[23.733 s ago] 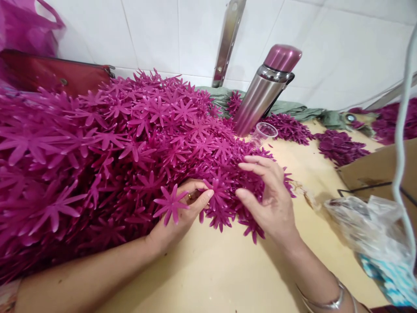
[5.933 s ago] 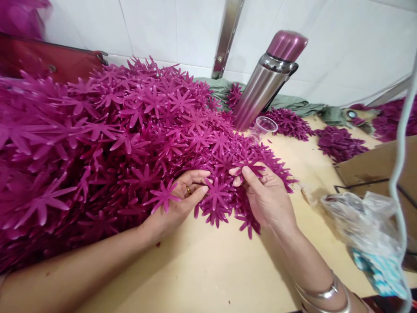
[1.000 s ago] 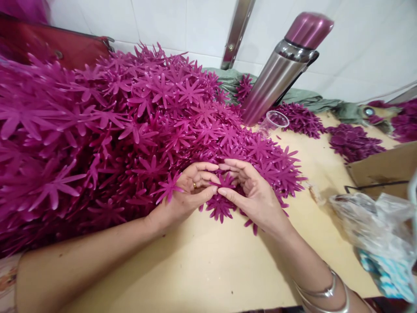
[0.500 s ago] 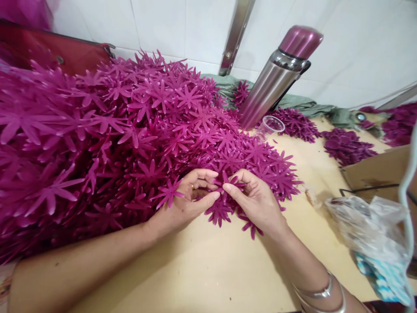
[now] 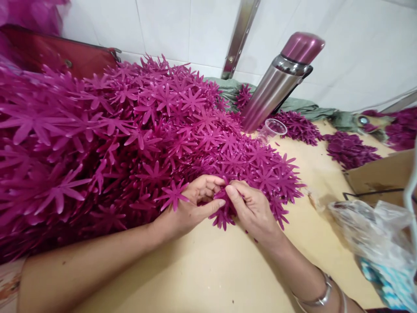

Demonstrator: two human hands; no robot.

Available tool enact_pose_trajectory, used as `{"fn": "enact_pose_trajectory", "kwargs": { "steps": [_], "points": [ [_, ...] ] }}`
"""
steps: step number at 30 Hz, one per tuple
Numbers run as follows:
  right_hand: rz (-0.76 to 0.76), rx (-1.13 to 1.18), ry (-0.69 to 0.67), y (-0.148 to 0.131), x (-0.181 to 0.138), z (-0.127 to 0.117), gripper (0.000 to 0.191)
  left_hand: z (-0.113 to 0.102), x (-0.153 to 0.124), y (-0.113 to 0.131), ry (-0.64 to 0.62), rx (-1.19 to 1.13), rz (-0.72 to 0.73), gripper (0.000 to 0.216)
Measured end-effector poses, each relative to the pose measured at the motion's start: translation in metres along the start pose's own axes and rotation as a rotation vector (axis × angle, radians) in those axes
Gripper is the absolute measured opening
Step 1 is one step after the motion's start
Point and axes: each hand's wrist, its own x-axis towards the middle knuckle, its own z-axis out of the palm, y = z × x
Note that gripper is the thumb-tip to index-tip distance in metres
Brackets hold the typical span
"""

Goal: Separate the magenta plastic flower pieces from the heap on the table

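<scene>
My left hand (image 5: pixel 195 202) is curled, its fingertips and thumb around the edge of a purple artificial flower piece (image 5: pixel 223 194). Its lower side is mostly covered by my fingers. My right hand (image 5: pixel 252 204) pinches the same piece between thumb and bent forefinger. Another star-shaped flower piece (image 5: pixel 173 194) rests against the back of my left hand. Behind and left of both hands rises a big heap of purple flower pieces (image 5: pixel 156 130), each with several narrow petals.
A steel and purple thermos (image 5: pixel 276 82) stands behind the heap, beside a clear plastic cup (image 5: pixel 275 128). Smaller purple piles (image 5: pixel 352 150) lie farther right. A cardboard box (image 5: pixel 381 169) and a clear plastic bag (image 5: pixel 368 226) are at the right. A red bag (image 5: pixel 65 54) stands back left.
My right hand has closed further over the flower piece and its fingers are more bent, so less of the piece shows. The whole view has shifted slightly.
</scene>
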Motion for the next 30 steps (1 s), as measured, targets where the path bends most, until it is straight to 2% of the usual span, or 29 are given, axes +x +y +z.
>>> {"fn": "enact_pose_trajectory", "kwargs": {
  "steps": [5,9,13,16,18,24,30],
  "points": [
    [-0.04,0.019,0.1,0.0,0.001,-0.004,0.035,0.001,0.003,0.005,0.053,0.048,-0.047,0.032],
    [0.117,0.144,0.244,0.002,0.002,-0.01,0.031,-0.001,0.002,0.002,0.057,0.069,-0.053,0.027],
    [0.316,0.426,0.297,0.01,0.004,-0.01,0.035,-0.004,0.002,-0.001,0.097,0.034,-0.061,0.028],
    [0.347,0.693,0.34,0.014,0.009,-0.01,0.033,-0.004,0.004,-0.002,0.141,0.009,-0.036,0.035],
    [0.367,0.785,0.358,0.014,0.012,-0.012,0.028,-0.005,0.005,-0.004,0.167,-0.006,-0.007,0.04],
    [0.347,0.745,0.398,0.017,0.013,-0.017,0.028,-0.008,0.008,-0.006,0.17,-0.086,0.02,0.046],
    [0.334,0.509,0.446,0.015,0.009,-0.023,0.022,-0.011,0.009,-0.003,0.144,-0.121,0.012,0.046]
  ]
}}
